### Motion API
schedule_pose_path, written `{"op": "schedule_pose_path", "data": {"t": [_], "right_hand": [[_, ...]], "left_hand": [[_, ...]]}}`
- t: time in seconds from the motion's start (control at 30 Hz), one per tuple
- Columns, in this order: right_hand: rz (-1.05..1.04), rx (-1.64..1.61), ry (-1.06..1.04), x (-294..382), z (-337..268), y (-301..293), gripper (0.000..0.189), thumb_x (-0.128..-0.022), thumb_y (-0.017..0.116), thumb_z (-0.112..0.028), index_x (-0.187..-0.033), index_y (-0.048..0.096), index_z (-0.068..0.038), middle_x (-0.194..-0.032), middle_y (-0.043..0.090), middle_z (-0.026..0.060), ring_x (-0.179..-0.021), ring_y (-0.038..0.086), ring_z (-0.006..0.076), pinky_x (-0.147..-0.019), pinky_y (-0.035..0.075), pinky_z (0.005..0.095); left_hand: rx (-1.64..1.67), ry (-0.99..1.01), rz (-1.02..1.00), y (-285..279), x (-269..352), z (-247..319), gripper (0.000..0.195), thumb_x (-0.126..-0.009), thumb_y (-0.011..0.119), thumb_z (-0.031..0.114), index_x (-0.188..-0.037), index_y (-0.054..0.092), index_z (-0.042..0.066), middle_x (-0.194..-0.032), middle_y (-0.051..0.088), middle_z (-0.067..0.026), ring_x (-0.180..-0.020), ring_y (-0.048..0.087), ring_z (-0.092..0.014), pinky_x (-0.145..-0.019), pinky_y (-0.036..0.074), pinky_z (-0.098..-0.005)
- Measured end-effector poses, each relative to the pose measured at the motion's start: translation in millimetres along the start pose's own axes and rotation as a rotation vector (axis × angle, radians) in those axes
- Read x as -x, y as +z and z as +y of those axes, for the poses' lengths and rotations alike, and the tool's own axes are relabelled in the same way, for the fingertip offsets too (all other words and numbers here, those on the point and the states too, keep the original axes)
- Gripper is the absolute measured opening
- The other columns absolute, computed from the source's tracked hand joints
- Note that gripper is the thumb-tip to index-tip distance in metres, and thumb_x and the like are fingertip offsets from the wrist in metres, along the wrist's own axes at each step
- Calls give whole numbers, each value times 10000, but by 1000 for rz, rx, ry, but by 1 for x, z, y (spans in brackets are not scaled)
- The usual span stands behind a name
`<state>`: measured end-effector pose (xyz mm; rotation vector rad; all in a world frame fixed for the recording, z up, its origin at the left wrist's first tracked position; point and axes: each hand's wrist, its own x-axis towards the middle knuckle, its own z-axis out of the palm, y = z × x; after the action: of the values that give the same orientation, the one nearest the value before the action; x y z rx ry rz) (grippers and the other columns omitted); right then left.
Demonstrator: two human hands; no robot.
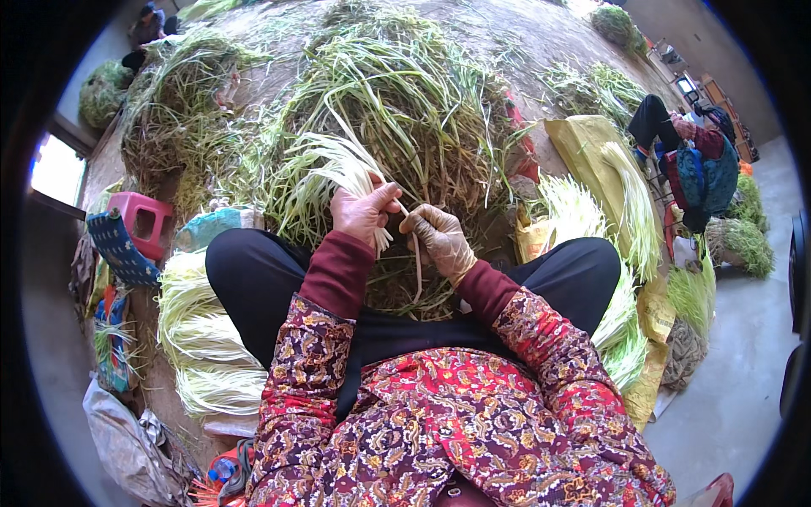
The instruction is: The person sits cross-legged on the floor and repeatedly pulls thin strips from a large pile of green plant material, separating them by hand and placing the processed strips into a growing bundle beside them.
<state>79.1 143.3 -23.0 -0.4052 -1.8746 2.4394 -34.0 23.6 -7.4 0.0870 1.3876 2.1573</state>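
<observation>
My left hand [364, 208] is closed around a bunch of pale stalks with long leaves [329, 161], which fan out to the upper left over a big heap of leafy green plants [393, 95]. Just to its right, my right hand [440, 241], in a thin soiled glove, pinches a thin pale strand [417, 272] that hangs down between my legs. Another stalk reaches from the bunch towards the right fingertips. Below my hands, part of the heap lies between my bent knees.
Cleaned pale bundles [209, 336] lie in rows at left; more [621, 317] lie at right by a yellow woven sack [586, 152]. A pink plastic stool [142, 222] stands at left. One person [703, 165] sits at right, another [149, 28] at the far upper left.
</observation>
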Motion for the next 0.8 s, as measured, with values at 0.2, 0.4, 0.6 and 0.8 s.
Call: {"op": "schedule_pose_path", "data": {"t": [0.2,0.4,0.6,0.8], "right_hand": [[-19,-80,82,3,14,-10,306,-955,501,-330,-855,606,-62,-602,588,33,-381,442,66,-377,334,190],[-8,-143,148,4,22,-15,281,-952,508,-301,-841,599,-60,-599,591,47,-372,447,81,-361,335,196],[-31,-6,266,8,41,-28,253,-921,567,-268,-743,561,-89,-577,560,10,-369,420,70,-336,287,205],[134,69,47,-11,50,-39,226,-898,617,-294,-817,612,-83,-634,568,-24,-427,378,20,-385,271,177]], "left_hand": [[-79,-7,10,7,1,-7,212,-808,691,49,-936,523,71,-762,651,-88,-533,599,-107,-380,365,-181],[-131,-15,45,6,0,-10,193,-806,687,56,-929,540,66,-760,651,-83,-548,600,-106,-410,381,-192],[20,120,105,-15,-18,12,194,-815,688,70,-940,539,72,-755,647,-77,-531,586,-99,-398,380,-187],[-16,90,111,-6,-13,14,193,-807,669,17,-932,529,61,-715,633,-68,-496,585,-105,-382,364,-194]]}}
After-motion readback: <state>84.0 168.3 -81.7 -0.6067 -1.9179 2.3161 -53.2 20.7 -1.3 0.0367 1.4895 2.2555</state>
